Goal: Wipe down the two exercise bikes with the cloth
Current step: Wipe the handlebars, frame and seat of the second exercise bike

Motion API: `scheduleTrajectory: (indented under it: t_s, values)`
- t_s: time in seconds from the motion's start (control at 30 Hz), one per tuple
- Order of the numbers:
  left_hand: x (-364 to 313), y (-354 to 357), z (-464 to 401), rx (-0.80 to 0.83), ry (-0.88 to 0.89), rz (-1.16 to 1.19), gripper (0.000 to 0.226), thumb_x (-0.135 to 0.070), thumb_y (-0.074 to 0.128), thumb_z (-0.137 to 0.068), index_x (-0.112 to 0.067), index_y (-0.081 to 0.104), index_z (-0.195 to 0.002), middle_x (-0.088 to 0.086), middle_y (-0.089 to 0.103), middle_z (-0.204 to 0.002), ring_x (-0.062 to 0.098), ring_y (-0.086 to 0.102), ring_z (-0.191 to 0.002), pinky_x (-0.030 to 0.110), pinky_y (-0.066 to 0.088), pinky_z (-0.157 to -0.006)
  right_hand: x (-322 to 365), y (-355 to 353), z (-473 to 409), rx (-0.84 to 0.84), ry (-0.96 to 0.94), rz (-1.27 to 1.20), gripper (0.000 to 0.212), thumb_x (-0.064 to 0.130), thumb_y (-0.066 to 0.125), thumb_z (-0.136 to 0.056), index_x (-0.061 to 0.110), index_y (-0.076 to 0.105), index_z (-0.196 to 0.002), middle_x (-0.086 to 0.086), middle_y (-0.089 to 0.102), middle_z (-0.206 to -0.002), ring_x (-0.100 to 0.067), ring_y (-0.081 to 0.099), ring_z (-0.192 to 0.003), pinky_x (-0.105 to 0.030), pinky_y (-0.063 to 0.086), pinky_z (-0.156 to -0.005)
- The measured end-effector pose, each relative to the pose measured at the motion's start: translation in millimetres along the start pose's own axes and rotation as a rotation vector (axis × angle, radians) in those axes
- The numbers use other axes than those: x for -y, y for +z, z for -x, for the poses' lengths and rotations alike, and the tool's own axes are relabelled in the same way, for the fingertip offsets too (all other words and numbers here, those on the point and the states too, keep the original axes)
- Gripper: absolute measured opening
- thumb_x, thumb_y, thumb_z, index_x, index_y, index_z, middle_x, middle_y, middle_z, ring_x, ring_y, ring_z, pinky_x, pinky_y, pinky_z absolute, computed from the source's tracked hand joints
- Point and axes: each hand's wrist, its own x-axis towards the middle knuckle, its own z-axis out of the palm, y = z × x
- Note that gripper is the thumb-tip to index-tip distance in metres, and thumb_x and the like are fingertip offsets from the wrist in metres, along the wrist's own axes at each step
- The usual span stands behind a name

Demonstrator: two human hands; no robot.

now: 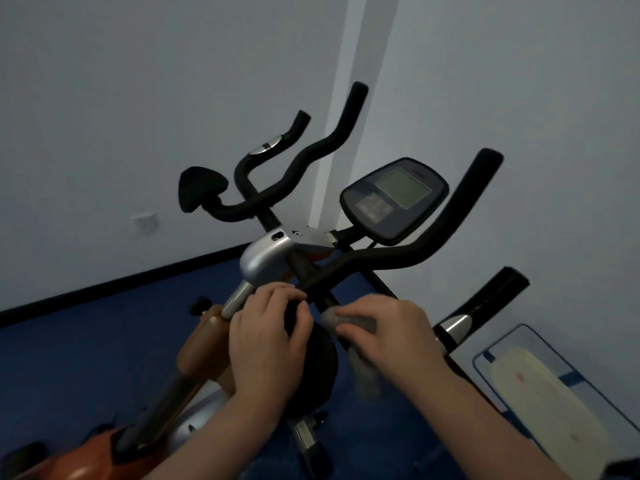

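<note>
The right hand (391,334) grasps a grey, bunched cloth (360,344) against the black handlebar (398,252); the left hand (266,344) curls its fingers over the round black pad (322,368) just left.

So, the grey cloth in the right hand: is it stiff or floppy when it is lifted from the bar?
Probably floppy: the grey cloth bends over the black bar under the right hand, and its free end hangs down limply. It likely weighs little, since the fingers hold it without visible strain. It should not roll or slip away.
</note>
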Motion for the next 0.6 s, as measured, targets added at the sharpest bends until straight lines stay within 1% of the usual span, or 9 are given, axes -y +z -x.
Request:
scheduleTrajectory:
  t_s: [0.07, 0.13, 0.2, 0.27, 0.33, 0.4, 0.5, 0.53, 0.6]
  values:
    - [-0.6, 1.2, 0.6, -0.009, 0.001, 0.008, 0.022, -0.036, 0.046, -0.087, -0.025, 0.063, -0.093, -0.013, 0.058, -0.099, 0.006, 0.054, -0.089, 0.030, 0.041, -0.073, 8.0, 9.3, -17.9, -0.050, 0.040, -0.006, 0.019, 0.036, 0.075, -0.080, 0.032, 0.076, -0.099, 0.012, 0.072, -0.098, -0.008, 0.064, -0.092, -0.028, 0.049, -0.084]
    - [-1.8, 1.1, 1.5, -0.013, -0.002, 0.023, 0.021, -0.036, 0.047, -0.087, -0.024, 0.063, -0.093, -0.013, 0.058, -0.097, 0.006, 0.053, -0.087, 0.033, 0.047, -0.074, 7.7, 11.8, -25.4, -0.053, 0.081, -0.046, 0.018, 0.035, 0.077, -0.078, 0.032, 0.076, -0.096, 0.013, 0.072, -0.095, -0.005, 0.065, -0.090, -0.026, 0.050, -0.083]
    - [-2.4, -0.2, 1.9, -0.003, -0.013, 0.023, 0.020, -0.036, 0.046, -0.087, -0.026, 0.062, -0.094, -0.014, 0.057, -0.096, 0.004, 0.052, -0.086, 0.032, 0.048, -0.072, 0.2, 7.1, -18.6, 0.007, 0.089, -0.038, 0.018, 0.036, 0.078, -0.076, 0.036, 0.076, -0.094, 0.017, 0.071, -0.092, 0.001, 0.063, -0.088, -0.019, 0.049, -0.080]
    - [-1.1, -1.1, 2.7, 0.020, -0.048, 0.028, 0.021, -0.039, 0.046, -0.087, -0.029, 0.061, -0.097, -0.017, 0.058, -0.100, 0.001, 0.053, -0.088, 0.027, 0.048, -0.071, -6.3, -1.9, -7.9, 0.080, 0.105, -0.020, 0.017, 0.039, 0.079, -0.074, 0.041, 0.075, -0.090, 0.023, 0.070, -0.088, 0.006, 0.062, -0.087, -0.011, 0.045, -0.076]
    - [1.8, -0.6, 3.3, 0.037, -0.106, 0.039, 0.022, -0.043, 0.047, -0.086, -0.033, 0.059, -0.102, -0.021, 0.059, -0.103, -0.003, 0.051, -0.091, 0.016, 0.044, -0.069, -6.8, -4.5, -8.3, 0.096, 0.121, -0.014, 0.015, 0.039, 0.079, -0.073, 0.043, 0.074, -0.087, 0.025, 0.069, -0.084, 0.007, 0.061, -0.085, -0.008, 0.042, -0.072]
    - [4.1, 0.6, 3.6, 0.046, -0.151, 0.052, 0.027, -0.049, 0.047, -0.085, -0.038, 0.057, -0.107, -0.025, 0.057, -0.098, -0.008, 0.047, -0.091, 0.008, 0.036, -0.067, -0.6, 3.8, -17.6, 0.041, 0.105, 0.035, 0.015, 0.038, 0.076, -0.077, 0.039, 0.074, -0.091, 0.020, 0.070, -0.085, 0.003, 0.062, -0.083, -0.009, 0.042, -0.069]
    - [6.7, -0.7, 3.0, 0.049, -0.150, 0.046, 0.030, -0.053, 0.045, -0.083, -0.042, 0.058, -0.108, -0.031, 0.050, -0.087, -0.012, 0.044, -0.087, 0.007, 0.032, -0.064, 13.7, 20.2, -26.6, -0.034, 0.082, 0.068, 0.016, 0.033, 0.070, -0.085, 0.031, 0.073, -0.101, 0.013, 0.070, -0.094, -0.006, 0.063, -0.088, -0.019, 0.046, -0.073]
    - [7.2, -1.7, 2.5, 0.046, -0.140, 0.040, 0.030, -0.052, 0.046, -0.084, -0.041, 0.059, -0.108, -0.032, 0.048, -0.085, -0.013, 0.044, -0.086, 0.006, 0.031, -0.063, 13.4, 22.1, -26.4, -0.029, 0.077, 0.065, 0.017, 0.032, 0.069, -0.086, 0.029, 0.072, -0.102, 0.013, 0.070, -0.096, -0.007, 0.062, -0.089, -0.017, 0.045, -0.073]
    - [6.8, -2.6, 1.4, 0.049, -0.100, 0.022, 0.030, -0.049, 0.046, -0.085, -0.038, 0.062, -0.108, -0.029, 0.052, -0.088, -0.010, 0.045, -0.086, 0.006, 0.031, -0.061, 7.4, 13.0, -26.1, 0.038, 0.083, 0.017, 0.016, 0.030, 0.071, -0.085, 0.028, 0.073, -0.101, 0.014, 0.069, -0.094, -0.003, 0.062, -0.090, -0.010, 0.042, -0.072]
